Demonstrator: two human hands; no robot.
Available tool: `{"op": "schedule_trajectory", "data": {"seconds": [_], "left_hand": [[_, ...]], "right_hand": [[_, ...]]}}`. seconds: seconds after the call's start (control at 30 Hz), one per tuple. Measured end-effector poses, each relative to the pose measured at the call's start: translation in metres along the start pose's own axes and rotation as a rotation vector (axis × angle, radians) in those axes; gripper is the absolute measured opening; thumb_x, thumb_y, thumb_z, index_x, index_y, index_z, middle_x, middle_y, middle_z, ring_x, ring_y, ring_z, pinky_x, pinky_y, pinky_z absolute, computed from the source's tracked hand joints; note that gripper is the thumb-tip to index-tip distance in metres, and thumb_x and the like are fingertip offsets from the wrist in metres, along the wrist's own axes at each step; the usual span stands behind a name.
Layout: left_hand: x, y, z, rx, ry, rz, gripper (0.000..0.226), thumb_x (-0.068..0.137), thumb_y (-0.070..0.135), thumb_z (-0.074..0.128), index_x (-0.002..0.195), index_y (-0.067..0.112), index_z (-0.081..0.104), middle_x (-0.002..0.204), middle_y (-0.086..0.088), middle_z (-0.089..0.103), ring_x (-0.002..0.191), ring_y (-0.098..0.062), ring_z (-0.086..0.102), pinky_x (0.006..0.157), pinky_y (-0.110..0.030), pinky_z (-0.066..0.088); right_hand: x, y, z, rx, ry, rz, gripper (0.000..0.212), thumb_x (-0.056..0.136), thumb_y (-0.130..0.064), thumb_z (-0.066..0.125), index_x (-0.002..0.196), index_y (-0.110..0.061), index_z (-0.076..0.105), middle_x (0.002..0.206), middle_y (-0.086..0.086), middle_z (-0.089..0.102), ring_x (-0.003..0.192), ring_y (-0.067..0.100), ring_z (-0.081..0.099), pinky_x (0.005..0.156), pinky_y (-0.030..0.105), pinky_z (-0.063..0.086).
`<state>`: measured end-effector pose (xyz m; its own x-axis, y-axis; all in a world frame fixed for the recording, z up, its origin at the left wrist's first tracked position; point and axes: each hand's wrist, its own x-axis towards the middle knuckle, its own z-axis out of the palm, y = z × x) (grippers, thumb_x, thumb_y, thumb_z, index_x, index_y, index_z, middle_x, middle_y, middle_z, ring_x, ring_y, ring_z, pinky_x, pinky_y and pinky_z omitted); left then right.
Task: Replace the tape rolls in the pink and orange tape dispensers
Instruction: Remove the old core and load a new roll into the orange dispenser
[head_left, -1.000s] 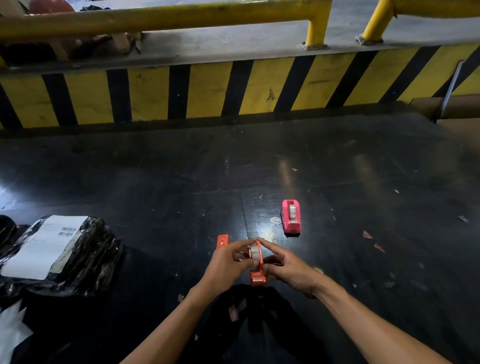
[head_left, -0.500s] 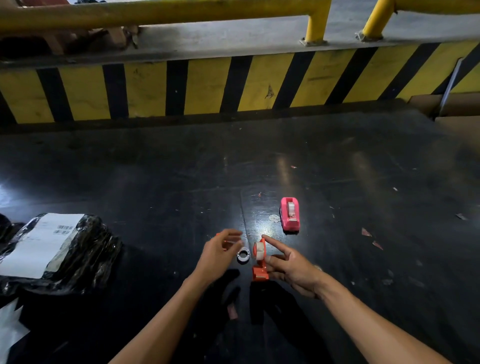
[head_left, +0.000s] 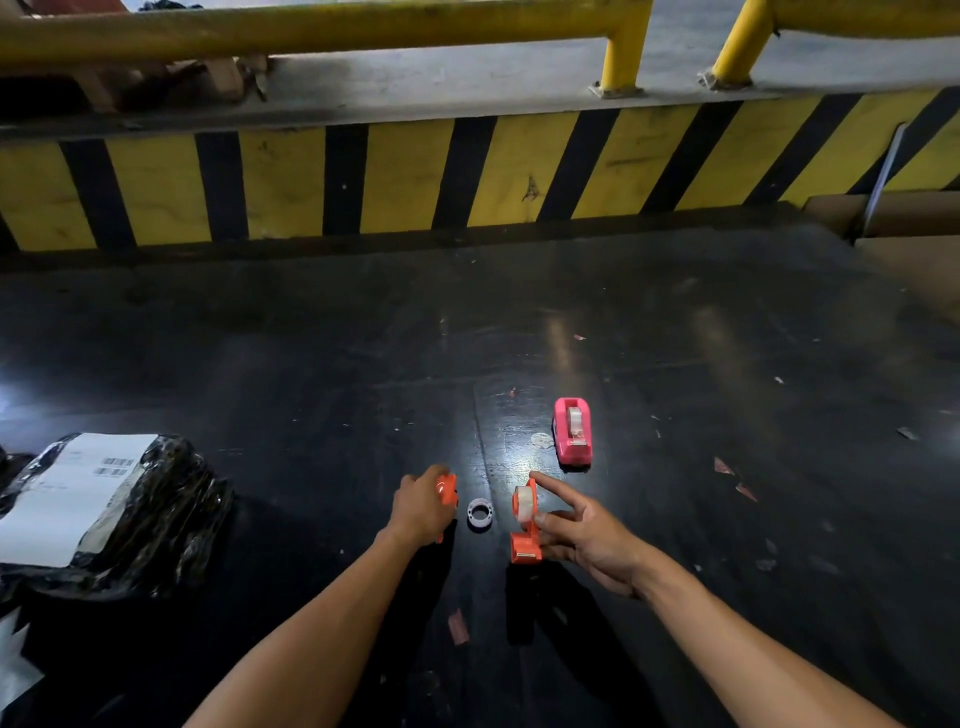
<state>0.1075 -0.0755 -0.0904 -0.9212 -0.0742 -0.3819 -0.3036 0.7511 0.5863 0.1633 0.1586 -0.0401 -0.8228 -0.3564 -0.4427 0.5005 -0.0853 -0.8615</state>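
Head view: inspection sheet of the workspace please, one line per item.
Surface: dark glossy floor, scuffed, glare patches.
Job's things: pink dispenser standing alone with a roll in it; orange dispenser half carrying clear tape; second orange piece; white core ring lying between them.
Clutter: black wrapped parcel with white label, paper scraps.
Hands: left hand closed on the second orange piece; right hand steadying the orange half, forefinger extended.
Cables: nothing seen.
Surroundings: yellow-black striped curb, yellow railing.

A dark, glossy table (head_left: 363, 364) carries a pink dispenser (head_left: 572, 437) at about one o'clock of centre, a white core (head_left: 479, 514) and orange dispenser (head_left: 524, 525) near six, and a black parcel (head_left: 104, 514) at eight.
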Motion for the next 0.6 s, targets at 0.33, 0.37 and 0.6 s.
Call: {"op": "schedule_trajectory", "data": {"seconds": [0.33,0.37,0.6], "left_hand": [[-0.054,0.024,-0.011,-1.031,-0.331,-0.133,0.049,0.086,0.008,0.074,0.128,0.028,0.058,0.105,-0.017,0.069,0.091,-0.029,0.065,0.076,-0.040,0.056],[-0.059,0.025,-0.011,-1.038,-0.366,-0.105,0.051,0.085,0.008,0.075,0.129,0.029,0.059,0.109,-0.019,0.067,0.095,-0.031,0.064,0.083,-0.045,0.055],[-0.078,0.042,-0.011,-1.003,-0.390,-0.032,0.035,0.092,0.012,0.067,0.124,0.026,0.065,0.124,-0.019,0.061,0.105,-0.032,0.069,0.078,-0.040,0.061]], "right_hand": [[-0.002,-0.001,0.001,0.014,0.009,0.012,0.056,0.092,-0.003,0.057,0.140,-0.030,0.042,0.101,0.017,0.070,0.076,0.018,0.067,0.067,0.026,0.056],[-0.002,-0.001,0.002,0.015,0.006,0.015,0.056,0.092,-0.005,0.057,0.139,-0.031,0.043,0.103,0.018,0.069,0.077,0.019,0.067,0.067,0.027,0.056],[0.000,0.000,0.003,0.002,0.003,0.020,0.054,0.091,-0.013,0.061,0.137,-0.037,0.045,0.099,0.019,0.066,0.087,0.028,0.060,0.081,0.038,0.053]]}}
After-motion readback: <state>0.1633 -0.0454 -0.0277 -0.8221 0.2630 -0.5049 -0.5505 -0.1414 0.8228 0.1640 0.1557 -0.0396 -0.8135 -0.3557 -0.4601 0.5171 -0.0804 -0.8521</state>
